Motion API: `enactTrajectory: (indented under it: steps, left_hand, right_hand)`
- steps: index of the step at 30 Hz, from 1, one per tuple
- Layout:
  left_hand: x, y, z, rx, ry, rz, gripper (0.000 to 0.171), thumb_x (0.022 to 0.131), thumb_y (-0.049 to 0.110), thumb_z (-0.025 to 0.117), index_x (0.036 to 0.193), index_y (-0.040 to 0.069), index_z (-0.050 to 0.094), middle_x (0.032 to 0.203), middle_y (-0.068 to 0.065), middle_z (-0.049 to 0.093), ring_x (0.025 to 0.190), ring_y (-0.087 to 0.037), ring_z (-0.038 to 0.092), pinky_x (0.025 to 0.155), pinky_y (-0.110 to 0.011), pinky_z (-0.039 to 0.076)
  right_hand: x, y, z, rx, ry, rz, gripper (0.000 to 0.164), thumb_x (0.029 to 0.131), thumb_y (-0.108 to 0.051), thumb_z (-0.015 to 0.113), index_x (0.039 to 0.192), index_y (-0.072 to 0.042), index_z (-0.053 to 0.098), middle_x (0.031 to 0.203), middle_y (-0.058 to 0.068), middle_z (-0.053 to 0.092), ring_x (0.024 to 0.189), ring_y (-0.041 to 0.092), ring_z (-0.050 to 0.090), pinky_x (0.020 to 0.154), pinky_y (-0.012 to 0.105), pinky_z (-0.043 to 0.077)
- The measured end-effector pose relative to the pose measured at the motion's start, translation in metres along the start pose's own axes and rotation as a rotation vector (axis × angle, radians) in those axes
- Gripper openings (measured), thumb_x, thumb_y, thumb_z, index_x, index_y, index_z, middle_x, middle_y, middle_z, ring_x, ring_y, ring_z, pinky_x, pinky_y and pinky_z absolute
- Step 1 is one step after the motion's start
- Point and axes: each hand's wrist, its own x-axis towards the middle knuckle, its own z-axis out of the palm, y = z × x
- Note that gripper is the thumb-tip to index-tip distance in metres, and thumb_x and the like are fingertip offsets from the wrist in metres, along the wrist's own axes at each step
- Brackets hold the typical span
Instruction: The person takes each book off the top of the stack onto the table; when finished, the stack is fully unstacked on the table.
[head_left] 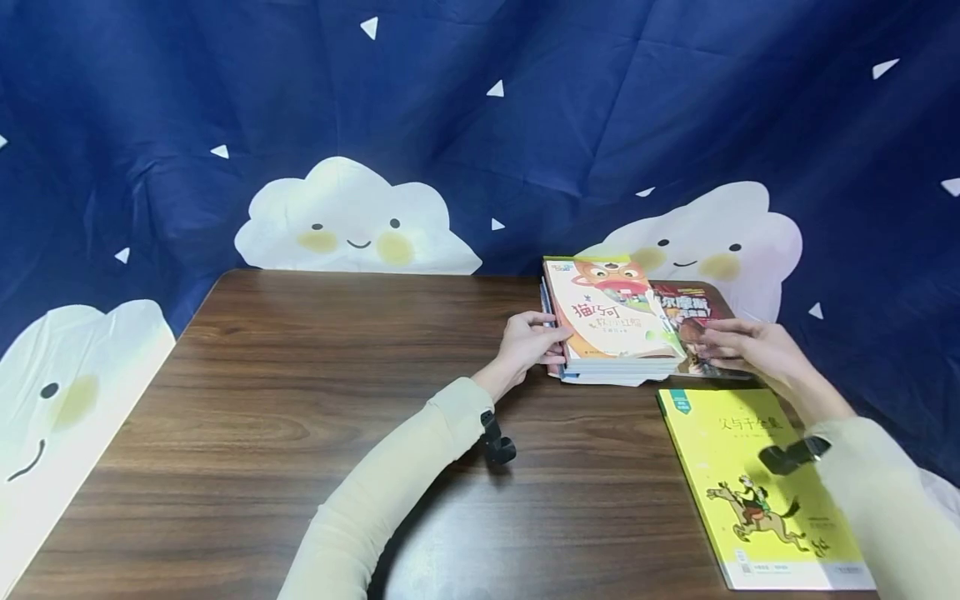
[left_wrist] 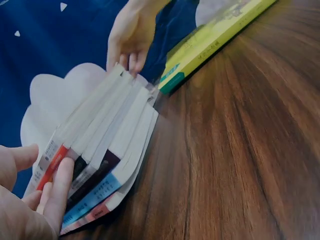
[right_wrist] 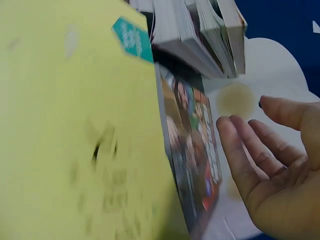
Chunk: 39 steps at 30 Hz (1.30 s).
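A stack of several books (head_left: 615, 321) stands at the far right of the table, topped by a white picture book with a red cartoon animal. My left hand (head_left: 528, 342) is at the stack's left side. In the left wrist view, its extended fingers (left_wrist: 61, 187) touch the spines and the thumb stands apart. My right hand (head_left: 757, 350) hovers with spread, relaxed fingers over the right part of a dark-covered book (head_left: 693, 312), which lies partly behind the stack. In the right wrist view, nothing is between the right hand's fingers (right_wrist: 260, 150).
A yellow book (head_left: 757, 483) with a horse-and-rider drawing lies at the front right, under my right forearm. The brown wooden table (head_left: 300, 400) extends to the left. Behind it hangs a dark blue curtain (head_left: 465, 100) with white clouds and triangles.
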Motion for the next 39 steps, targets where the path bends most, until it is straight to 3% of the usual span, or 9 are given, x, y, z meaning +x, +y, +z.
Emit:
enactTrajectory:
  steps: [4, 8, 15, 18, 22, 27, 32, 39]
  left_hand:
    - [0.0, 0.001, 0.004, 0.021, 0.046, -0.003, 0.039, 0.09, 0.016, 0.086, 0.124, 0.004, 0.069, 0.078, -0.006, 0.069, 0.062, -0.016, 0.069, 0.064, -0.03, 0.07]
    - [0.002, 0.001, 0.006, 0.044, 0.055, -0.006, 0.04, 0.089, 0.015, 0.086, 0.123, 0.003, 0.068, 0.078, -0.008, 0.07, 0.059, -0.015, 0.069, 0.065, -0.031, 0.07]
    - [0.002, 0.006, 0.0, 0.04, -0.002, -0.05, 0.042, 0.092, 0.006, 0.08, 0.131, 0.0, 0.065, 0.09, -0.015, 0.078, 0.063, -0.014, 0.068, 0.07, -0.034, 0.071]
    - [-0.001, 0.009, -0.004, 0.041, -0.013, -0.069, 0.043, 0.093, 0.003, 0.079, 0.133, -0.001, 0.064, 0.1, -0.018, 0.08, 0.065, -0.014, 0.068, 0.069, -0.032, 0.071]
    - [-0.004, 0.011, -0.012, 0.028, -0.065, -0.099, 0.044, 0.093, 0.001, 0.077, 0.133, -0.003, 0.059, 0.103, -0.019, 0.077, 0.067, -0.015, 0.069, 0.069, -0.029, 0.071]
    - [-0.009, 0.007, -0.026, -0.027, -0.184, -0.146, 0.047, 0.094, -0.003, 0.073, 0.133, -0.002, 0.048, 0.108, -0.02, 0.074, 0.084, -0.022, 0.077, 0.077, -0.036, 0.072]
    - [-0.022, 0.0, -0.042, -0.035, -0.268, -0.135, 0.051, 0.095, -0.008, 0.069, 0.136, 0.002, 0.04, 0.124, -0.025, 0.072, 0.093, -0.026, 0.078, 0.081, -0.044, 0.071]
    - [-0.062, -0.007, -0.057, -0.031, -0.326, -0.109, 0.048, 0.095, -0.012, 0.066, 0.131, 0.005, 0.039, 0.105, -0.012, 0.069, 0.079, -0.021, 0.076, 0.075, -0.048, 0.072]
  right_hand:
    - [0.022, -0.005, 0.015, 0.117, -0.033, 0.066, 0.013, 0.106, -0.014, 0.064, 0.108, -0.025, 0.069, 0.095, -0.01, 0.082, 0.086, 0.007, 0.078, 0.078, 0.022, 0.069]
    - [0.04, -0.008, 0.026, 0.066, -0.004, 0.112, 0.011, 0.105, -0.022, 0.067, 0.115, -0.022, 0.063, 0.091, -0.014, 0.078, 0.082, 0.002, 0.074, 0.075, 0.018, 0.067]
    - [0.057, -0.011, 0.041, -0.028, 0.02, 0.143, 0.052, 0.105, -0.031, 0.068, 0.144, -0.005, 0.048, 0.088, -0.019, 0.076, 0.082, -0.001, 0.072, 0.079, 0.019, 0.067]
    - [0.059, -0.011, 0.044, -0.041, 0.016, 0.133, 0.057, 0.105, -0.031, 0.068, 0.148, -0.001, 0.044, 0.087, -0.02, 0.076, 0.082, -0.002, 0.072, 0.081, 0.02, 0.068]
    - [0.061, -0.009, 0.045, -0.065, 0.018, 0.122, 0.049, 0.104, -0.027, 0.069, 0.144, -0.003, 0.051, 0.086, -0.019, 0.076, 0.083, -0.002, 0.073, 0.081, 0.021, 0.068]
    - [0.063, -0.006, 0.046, -0.133, 0.026, 0.12, 0.065, 0.104, -0.027, 0.069, 0.155, 0.004, 0.042, 0.086, -0.022, 0.074, 0.084, -0.001, 0.073, 0.081, 0.022, 0.068]
    - [0.064, -0.006, 0.047, -0.178, 0.025, 0.127, 0.072, 0.105, -0.029, 0.067, 0.161, 0.004, 0.035, 0.087, -0.024, 0.072, 0.087, 0.0, 0.073, 0.083, 0.024, 0.069]
    - [0.065, -0.008, 0.048, -0.221, 0.029, 0.134, 0.071, 0.106, -0.031, 0.067, 0.161, 0.001, 0.037, 0.088, -0.025, 0.071, 0.087, 0.003, 0.074, 0.086, 0.029, 0.07]
